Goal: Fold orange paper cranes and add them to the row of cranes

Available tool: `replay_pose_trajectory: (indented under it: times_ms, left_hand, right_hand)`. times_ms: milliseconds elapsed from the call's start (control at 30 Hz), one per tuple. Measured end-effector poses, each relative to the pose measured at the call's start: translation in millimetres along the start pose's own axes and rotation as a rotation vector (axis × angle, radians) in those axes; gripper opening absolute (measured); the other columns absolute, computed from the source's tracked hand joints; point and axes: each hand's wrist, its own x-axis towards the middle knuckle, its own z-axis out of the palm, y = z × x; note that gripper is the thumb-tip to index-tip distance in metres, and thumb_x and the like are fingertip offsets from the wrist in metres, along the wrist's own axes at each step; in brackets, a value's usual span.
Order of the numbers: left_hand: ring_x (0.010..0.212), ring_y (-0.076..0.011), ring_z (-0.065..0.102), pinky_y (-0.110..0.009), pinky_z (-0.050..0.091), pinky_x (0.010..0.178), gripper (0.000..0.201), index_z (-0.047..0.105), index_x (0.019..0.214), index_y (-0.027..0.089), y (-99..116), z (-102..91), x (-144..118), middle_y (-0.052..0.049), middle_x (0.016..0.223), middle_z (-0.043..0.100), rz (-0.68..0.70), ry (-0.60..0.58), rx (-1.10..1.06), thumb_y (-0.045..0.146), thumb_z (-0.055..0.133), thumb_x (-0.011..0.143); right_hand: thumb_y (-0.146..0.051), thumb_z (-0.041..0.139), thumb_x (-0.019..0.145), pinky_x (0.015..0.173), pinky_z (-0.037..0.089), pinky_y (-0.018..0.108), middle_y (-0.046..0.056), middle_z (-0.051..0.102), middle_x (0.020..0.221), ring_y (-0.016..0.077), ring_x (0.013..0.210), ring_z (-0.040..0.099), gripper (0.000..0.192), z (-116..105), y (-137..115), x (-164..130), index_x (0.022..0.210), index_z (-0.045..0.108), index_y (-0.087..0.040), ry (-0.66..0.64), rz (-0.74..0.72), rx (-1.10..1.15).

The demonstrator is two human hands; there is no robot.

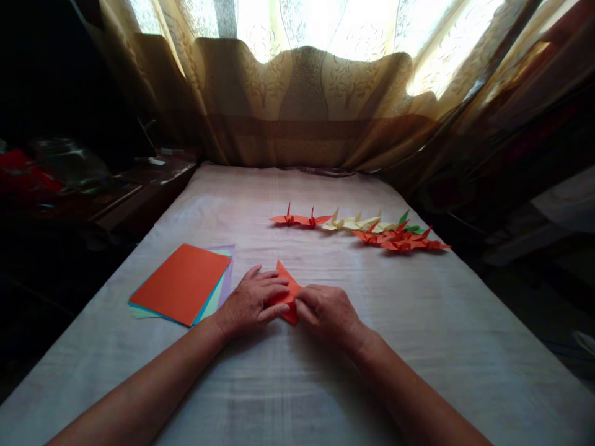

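Note:
A partly folded orange paper [287, 286] lies flat on the white cloth [418, 347], its point aimed away from me. My left hand [253, 300] presses down on its left side with fingers spread over it. My right hand [328, 313] pinches its right edge with the fingertips. Most of the paper's lower half is hidden under my fingers.
A stack of coloured sheets with an orange one on top [182, 282] lies left of my hands. Several finished paper cranes, orange [300, 219], cream [356, 223] and green [411, 228], sit in a row farther back. Curtains [302, 105] hang behind; a dark cluttered side table [116, 186] stands at left.

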Motion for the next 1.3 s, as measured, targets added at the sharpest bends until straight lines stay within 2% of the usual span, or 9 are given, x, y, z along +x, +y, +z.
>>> replay_pose_trajectory:
  times_ms: [167, 267, 467, 600, 667, 800, 933, 1100, 1300]
  left_hand:
    - [0.127, -0.026, 0.055, -0.053, 0.02, 0.117, 0.028, 0.067, 0.116, 0.028, 1, -0.5, -1, -0.006, 0.129, 0.067, 0.002, 0.023, -0.023, 0.042, 0.06, 0.092]
    - [0.125, -0.0244, 0.056, -0.053, 0.023, 0.116, 0.021, 0.068, 0.111, 0.028, 2, -1.8, -2, -0.003, 0.123, 0.07, -0.021, 0.051, -0.051, 0.033, 0.054, 0.095]
    - [0.113, -0.0217, 0.065, -0.05, 0.03, 0.114, 0.017, 0.07, 0.094, 0.024, 6, -1.9, -3, -0.002, 0.107, 0.075, 0.045, 0.17, 0.002, 0.025, 0.053, 0.095]
    - [0.106, -0.0204, 0.069, -0.043, 0.043, 0.107, 0.02, 0.068, 0.102, 0.021, 6, 0.4, -4, -0.004, 0.099, 0.076, 0.063, 0.23, 0.043, 0.023, 0.048, 0.098]
    - [0.103, -0.0204, 0.069, -0.043, 0.046, 0.104, 0.021, 0.066, 0.104, 0.02, 5, 1.0, -4, -0.004, 0.098, 0.077, 0.05, 0.25, 0.051, 0.024, 0.047, 0.099]
    - [0.099, -0.0191, 0.07, -0.04, 0.048, 0.101, 0.022, 0.065, 0.101, 0.02, 5, 0.1, -2, -0.003, 0.096, 0.076, 0.027, 0.256, 0.04, 0.026, 0.044, 0.101]
    - [0.093, -0.0188, 0.069, -0.039, 0.05, 0.098, 0.023, 0.065, 0.098, 0.021, 7, -2.2, 0, -0.003, 0.095, 0.075, -0.005, 0.248, -0.003, 0.027, 0.044, 0.1]
    - [0.095, -0.0217, 0.066, -0.039, 0.05, 0.091, 0.016, 0.065, 0.1, 0.02, 10, -4.8, 0, -0.006, 0.095, 0.072, -0.038, 0.228, -0.05, 0.028, 0.053, 0.094]
    - [0.088, -0.0226, 0.061, -0.038, 0.049, 0.083, 0.01, 0.063, 0.089, 0.019, 12, -5.8, 1, -0.006, 0.09, 0.069, -0.134, 0.242, 0.002, 0.025, 0.054, 0.089]
  right_hand:
    - [-0.019, 0.051, 0.093, 0.071, 0.051, 0.023, 0.003, 0.073, 0.082, 0.0139, 0.075, 0.068, 0.016, 14, 12, -2, 0.089, 0.066, -0.022, 0.33, -0.044, 0.298]
    - [-0.018, 0.049, 0.094, 0.071, 0.052, 0.024, 0.003, 0.071, 0.083, 0.0143, 0.076, 0.067, 0.014, 18, 12, -1, 0.091, 0.062, -0.022, 0.38, -0.103, 0.3]
    - [-0.02, 0.048, 0.097, 0.07, 0.053, 0.024, 0.004, 0.068, 0.082, 0.0141, 0.076, 0.065, 0.01, 14, 11, -1, 0.092, 0.057, -0.021, 0.354, -0.146, 0.301]
    - [-0.034, 0.06, 0.091, 0.066, 0.052, 0.026, 0.004, 0.068, 0.083, 0.0159, 0.073, 0.064, 0.015, 13, 12, -3, 0.097, 0.057, -0.021, 0.325, -0.142, 0.269]
    - [-0.028, 0.06, 0.09, 0.069, 0.052, 0.028, 0.005, 0.07, 0.087, 0.0167, 0.076, 0.065, 0.015, 14, 13, -3, 0.103, 0.059, -0.021, 0.344, -0.092, 0.23]
    - [-0.016, 0.059, 0.085, 0.076, 0.051, 0.031, 0.005, 0.071, 0.091, 0.0191, 0.084, 0.064, 0.014, 17, 18, -1, 0.096, 0.066, -0.023, 0.319, 0.013, 0.192]
    - [-0.016, 0.059, 0.085, 0.075, 0.049, 0.031, 0.004, 0.071, 0.084, 0.0189, 0.081, 0.063, 0.013, 18, 24, 0, 0.086, 0.07, -0.023, 0.277, 0.019, 0.19]
    - [-0.017, 0.056, 0.087, 0.074, 0.047, 0.031, 0.003, 0.071, 0.078, 0.0183, 0.076, 0.063, 0.015, 19, 26, 2, 0.084, 0.07, -0.022, 0.28, 0.067, 0.197]
    - [-0.02, 0.056, 0.087, 0.073, 0.047, 0.03, 0.004, 0.072, 0.079, 0.0184, 0.075, 0.064, 0.014, 21, 25, 4, 0.084, 0.07, -0.022, 0.304, 0.108, 0.18]
